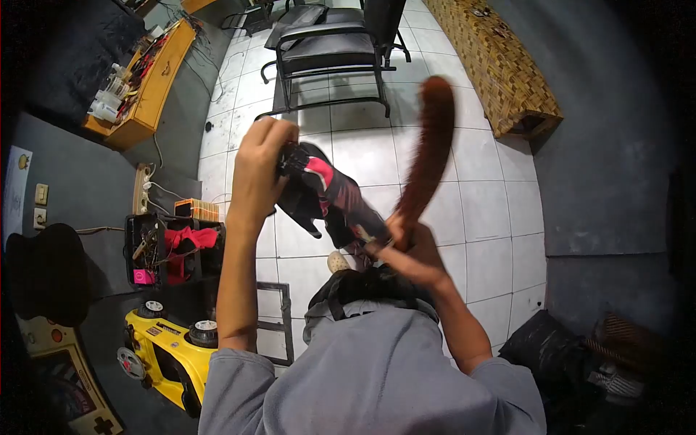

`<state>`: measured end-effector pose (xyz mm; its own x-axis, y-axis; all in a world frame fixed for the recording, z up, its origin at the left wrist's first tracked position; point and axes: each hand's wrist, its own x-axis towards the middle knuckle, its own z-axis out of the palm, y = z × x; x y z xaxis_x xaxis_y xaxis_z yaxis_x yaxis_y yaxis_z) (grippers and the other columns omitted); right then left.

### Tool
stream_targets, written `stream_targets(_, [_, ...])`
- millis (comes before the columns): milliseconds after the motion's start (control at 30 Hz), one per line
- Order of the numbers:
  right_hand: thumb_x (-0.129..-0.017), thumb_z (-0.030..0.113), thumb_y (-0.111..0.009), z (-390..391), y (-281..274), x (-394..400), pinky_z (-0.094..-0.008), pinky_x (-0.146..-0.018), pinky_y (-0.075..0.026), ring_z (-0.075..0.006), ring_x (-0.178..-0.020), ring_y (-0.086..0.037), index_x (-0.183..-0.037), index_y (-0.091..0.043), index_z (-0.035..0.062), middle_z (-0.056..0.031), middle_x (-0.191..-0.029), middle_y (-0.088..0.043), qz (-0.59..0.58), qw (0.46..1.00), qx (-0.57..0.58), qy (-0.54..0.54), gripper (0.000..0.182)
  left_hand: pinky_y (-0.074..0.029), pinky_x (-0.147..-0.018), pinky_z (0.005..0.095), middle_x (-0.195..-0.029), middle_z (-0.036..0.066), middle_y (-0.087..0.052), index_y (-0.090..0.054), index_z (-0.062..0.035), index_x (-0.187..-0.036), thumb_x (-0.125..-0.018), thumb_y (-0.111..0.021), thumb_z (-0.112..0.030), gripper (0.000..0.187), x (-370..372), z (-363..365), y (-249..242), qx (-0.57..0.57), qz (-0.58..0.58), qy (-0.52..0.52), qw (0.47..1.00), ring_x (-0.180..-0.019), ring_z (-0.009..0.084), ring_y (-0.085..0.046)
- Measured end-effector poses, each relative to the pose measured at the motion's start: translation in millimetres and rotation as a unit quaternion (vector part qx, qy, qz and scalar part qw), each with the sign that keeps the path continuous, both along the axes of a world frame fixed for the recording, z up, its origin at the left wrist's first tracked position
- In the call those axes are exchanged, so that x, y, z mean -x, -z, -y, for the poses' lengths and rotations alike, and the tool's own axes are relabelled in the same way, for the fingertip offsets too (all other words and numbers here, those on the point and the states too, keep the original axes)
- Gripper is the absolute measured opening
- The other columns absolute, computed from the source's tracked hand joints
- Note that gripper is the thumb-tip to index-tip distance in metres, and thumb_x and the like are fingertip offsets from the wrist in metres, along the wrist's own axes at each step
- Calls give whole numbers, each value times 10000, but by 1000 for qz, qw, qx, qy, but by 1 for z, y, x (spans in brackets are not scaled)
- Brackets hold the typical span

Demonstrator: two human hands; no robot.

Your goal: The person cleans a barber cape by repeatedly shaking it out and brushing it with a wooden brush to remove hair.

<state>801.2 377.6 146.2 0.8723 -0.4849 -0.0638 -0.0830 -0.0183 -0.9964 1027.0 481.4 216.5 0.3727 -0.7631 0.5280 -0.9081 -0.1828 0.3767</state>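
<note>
Passage is allowed over the tiled floor [475,210] at right, but blocked far by an armchair [330,49] and woven box [500,69], near left by a toy car [168,354].

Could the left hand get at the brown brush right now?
Probably not without letting go: the left hand grips the black-and-red item, and the brush is in the right hand.

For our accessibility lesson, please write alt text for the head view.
A person's left hand holds black and red fabric, the right hand a blurred brown fuzzy object, above white floor tiles; a black chair stands ahead.
</note>
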Motion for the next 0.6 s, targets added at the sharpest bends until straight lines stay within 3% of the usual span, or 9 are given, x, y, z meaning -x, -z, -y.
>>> stream_targets(133, [-773, 204, -675, -39, 39, 0, -286, -509, -348, -124, -555, -388, -751, -472, 33, -23, -621, -422, -23, 991, -8, -134, 267, -395, -585, 269, -699, 102, -445, -452, -10, -781, -555, -575, 90, 276, 10, 9, -2, 123, -14, -71, 990, -608, 238, -456])
stream_targets(200, [-865, 223, -563, -46, 51, 6, -264, -482, -338, -100, -539, -373, -767, -445, 43, -3, -606, -389, -22, 986, 27, -163, 236, -379, -558, 250, -654, 79, -402, -437, -14, -760, -573, -585, 67, 252, 9, 7, -5, 143, -17, -75, 987, -576, 187, -406])
stream_targets(267, [-939, 338, -393, -47, 54, 14, -204, -425, -302, -58, -512, -352, -800, -387, 70, 23, -604, -332, -1, 969, -231, -84, 302, -369, -561, 234, -638, 67, -380, -421, -14, -754, -586, -566, 66, 236, 11, 3, -11, 138, -27, -75, 987, -586, 157, -384])
stream_targets(300, [-956, 369, -289, -44, 56, 11, -202, -411, -278, -62, -482, -306, -790, -349, 79, 17, -596, -318, 28, 985, -159, -55, 339, -349, -562, 210, -630, 46, -359, -407, -15, -749, -603, -558, 64, 225, 10, 2, -13, 140, -12, -64, 988, -593, 132, -360])
stream_targets(400, [-955, 390, -289, -26, 34, -5, -209, -406, -278, -57, -466, -294, -768, -328, 91, 15, -595, -332, 64, 997, 28, 40, 355, -379, -534, 260, -635, 67, -420, -426, -18, -735, -594, -619, 39, 246, 19, 3, -25, 107, -100, -40, 988, -560, 178, -428])
stream_targets(433, [-955, 390, -289, -22, 24, -13, -209, -406, -278, -57, -466, -294, -768, -328, 91, 15, -595, -332, 65, 997, 26, 39, 355, -376, -539, 252, -623, 61, -410, -421, -19, -734, -604, -608, 43, 236, 21, 7, -24, 120, -81, -30, 989, -562, 166, -417])
stream_targets(500, [-949, 315, -368, -12, 7, -28, -250, -462, -374, -105, -529, -450, -1033, -474, -45, -43, -620, -468, 179, 971, -156, -10, 385, -351, -570, 223, -651, 40, -381, -406, -16, -741, -611, -569, 61, 222, 26, 16, -24, 134, -92, -15, 987, -608, 133, -376])
stream_targets(533, [-949, 315, -368, -11, 12, -32, -250, -462, -374, -105, -529, -450, -1033, -474, -45, -43, -620, -468, 180, 971, -157, -13, 385, -325, -601, 194, -678, 20, -353, -391, -13, -748, -619, -530, 80, 211, 27, 19, -25, 148, -105, 2, 983, -653, 101, -336])
stream_targets(600, [-949, 338, -353, -10, 45, -42, -284, -491, -401, -119, -546, -480, -1102, -457, -72, -75, -598, -490, 92, 994, 18, -51, 449, -371, -544, 249, -634, 57, -409, -421, -20, -730, -592, -594, 48, 232, 24, 20, -29, 161, -69, -4, 985, -566, 168, -401])
